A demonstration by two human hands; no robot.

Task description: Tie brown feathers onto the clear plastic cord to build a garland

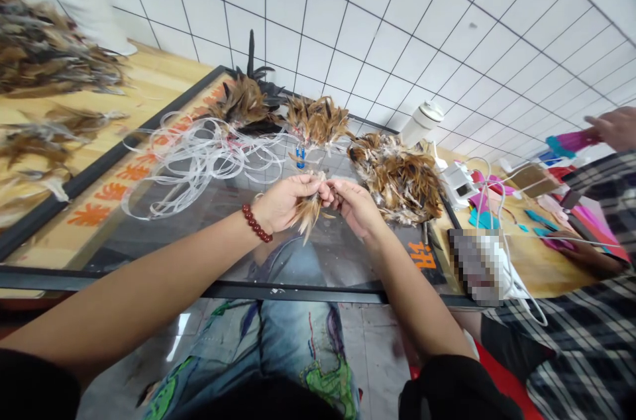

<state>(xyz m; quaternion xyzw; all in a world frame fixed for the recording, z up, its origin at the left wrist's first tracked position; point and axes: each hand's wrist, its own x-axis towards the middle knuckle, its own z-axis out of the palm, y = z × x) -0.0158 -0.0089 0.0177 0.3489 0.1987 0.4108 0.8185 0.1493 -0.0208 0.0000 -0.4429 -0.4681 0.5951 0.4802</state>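
Note:
My left hand, with a red bead bracelet on its wrist, is closed around a small bunch of brown feathers whose tips hang down. Touching it from the right, my right hand has its fingers pinched together by the base of the bunch; what they hold is too small to make out. Beyond my hands sit a blue clip and a feather bundle. Clear plastic strips lie coiled to the left, and a larger feather pile lies to the right.
Feather heaps cover the far left. A white bottle stands by the tiled wall. At the right are a white power adapter, cables and coloured pieces. A person in a plaid sleeve works at the right edge.

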